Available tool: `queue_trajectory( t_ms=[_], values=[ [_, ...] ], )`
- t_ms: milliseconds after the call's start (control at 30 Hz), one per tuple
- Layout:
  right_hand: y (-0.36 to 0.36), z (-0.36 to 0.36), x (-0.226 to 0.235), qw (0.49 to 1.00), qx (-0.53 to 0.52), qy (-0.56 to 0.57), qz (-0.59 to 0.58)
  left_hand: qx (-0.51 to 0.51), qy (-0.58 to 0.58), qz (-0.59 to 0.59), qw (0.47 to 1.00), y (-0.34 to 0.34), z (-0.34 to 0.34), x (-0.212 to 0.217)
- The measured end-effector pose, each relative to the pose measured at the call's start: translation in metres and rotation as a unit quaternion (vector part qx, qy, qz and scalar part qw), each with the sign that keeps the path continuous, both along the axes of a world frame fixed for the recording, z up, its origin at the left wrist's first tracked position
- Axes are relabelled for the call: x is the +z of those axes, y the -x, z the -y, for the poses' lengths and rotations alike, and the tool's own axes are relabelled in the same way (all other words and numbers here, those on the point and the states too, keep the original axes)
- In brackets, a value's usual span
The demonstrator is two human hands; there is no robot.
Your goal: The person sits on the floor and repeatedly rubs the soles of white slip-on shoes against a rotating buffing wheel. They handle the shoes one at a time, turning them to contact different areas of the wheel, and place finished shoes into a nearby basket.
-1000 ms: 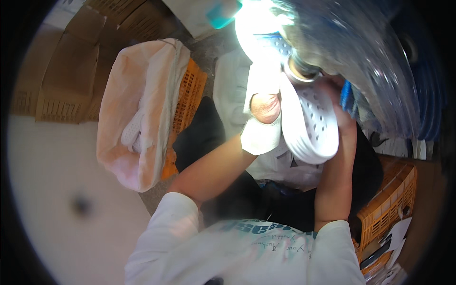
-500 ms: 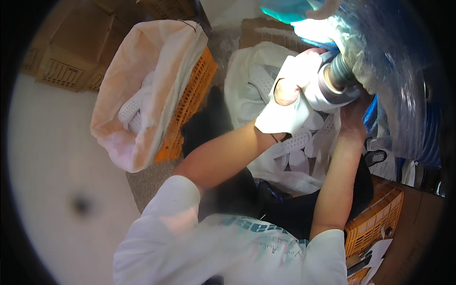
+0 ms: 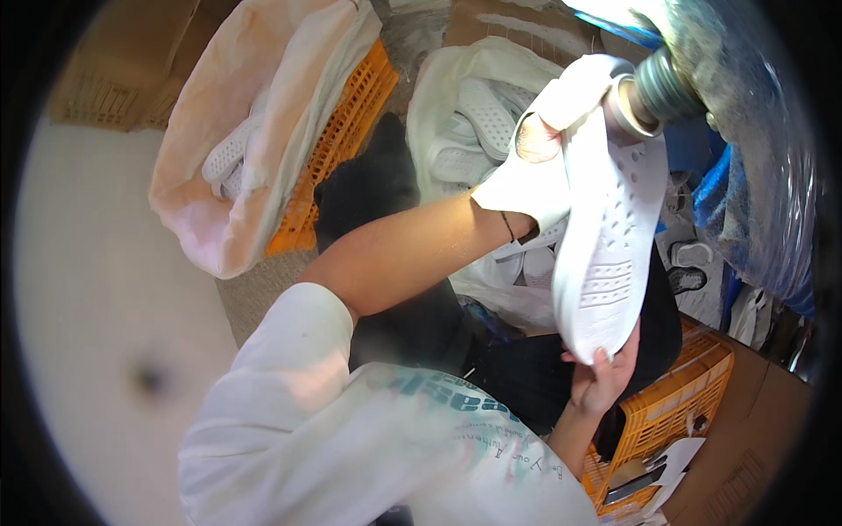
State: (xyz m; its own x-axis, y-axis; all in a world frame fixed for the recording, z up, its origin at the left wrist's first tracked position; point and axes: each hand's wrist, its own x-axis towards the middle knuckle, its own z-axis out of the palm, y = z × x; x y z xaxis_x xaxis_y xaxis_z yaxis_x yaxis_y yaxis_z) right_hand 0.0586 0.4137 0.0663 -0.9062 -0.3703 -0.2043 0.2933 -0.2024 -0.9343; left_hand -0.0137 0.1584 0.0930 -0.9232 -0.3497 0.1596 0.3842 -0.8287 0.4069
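White wrap (image 3: pixel 526 188) covers much of my left hand (image 3: pixel 545 131), bare at the thumb, as it grips the upper end of a shoe (image 3: pixel 605 263) between one and two o'clock; the far fingers are hidden. At four o'clock my right hand (image 3: pixel 603 379) pinches the shoe's lower end, thumb on the near face. The shoe stands nearly upright between them, its middle between two and three o'clock.

Half a second ago the right hand was up near the left, beside the tool (image 3: pixel 625 107); it has since dropped to the lower end, and the shoe has swung to show its long, hole-dotted face. That shift, I judge, puts the shoe under control from both ends, the left steadying it at the tool and the right setting its angle. The tool, ring-ended on a ribbed shaft, sits at two o'clock just beside the shoe's upper end; whether they touch I cannot tell.

Farther out, near half past twelve, a bag (image 3: pixel 428 101) holds more white shoes. At ten, a lined crate (image 3: pixel 351 145) holds others, with cartons (image 3: pixel 114 79) beyond. Clear plastic (image 3: pixel 781 202) hangs toward three, and a second crate (image 3: pixel 667 412) stands at four, past my right hand.
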Motion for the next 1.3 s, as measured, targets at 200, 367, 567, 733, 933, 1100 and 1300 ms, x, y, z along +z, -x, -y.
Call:
queue_trajectory(
  t_ms=[200, 367, 567, 733, 933, 1100, 1300],
  values=[
    [0.008, 0.056, 0.044, 0.999, 0.008, 0.049, 0.010, -0.032, -0.008, 0.020, 0.999, 0.000, 0.003, 0.002],
    [0.049, 0.082, 0.056, 0.998, 0.029, 0.049, -0.018, -0.016, -0.006, 0.026, 1.000, 0.009, 0.023, 0.003],
    [0.096, 0.098, 0.046, 0.993, 0.032, 0.116, 0.020, 0.016, -0.013, 0.047, 0.999, 0.025, 0.052, 0.005],
    [0.127, 0.114, 0.028, 0.963, 0.097, 0.251, 0.008, 0.039, -0.019, 0.073, 0.996, 0.033, 0.076, 0.004],
    [0.143, 0.135, 0.019, 0.956, 0.132, 0.264, -0.001, 0.060, -0.046, 0.102, 0.992, 0.031, 0.095, -0.001],
    [0.142, 0.152, 0.023, 0.947, 0.159, 0.277, 0.018, 0.077, -0.059, 0.124, 0.988, 0.028, 0.107, -0.005],
    [0.125, 0.164, 0.030, 0.972, 0.107, 0.210, -0.019, 0.109, -0.046, 0.170, 0.978, 0.033, 0.115, -0.019]
  ],
)
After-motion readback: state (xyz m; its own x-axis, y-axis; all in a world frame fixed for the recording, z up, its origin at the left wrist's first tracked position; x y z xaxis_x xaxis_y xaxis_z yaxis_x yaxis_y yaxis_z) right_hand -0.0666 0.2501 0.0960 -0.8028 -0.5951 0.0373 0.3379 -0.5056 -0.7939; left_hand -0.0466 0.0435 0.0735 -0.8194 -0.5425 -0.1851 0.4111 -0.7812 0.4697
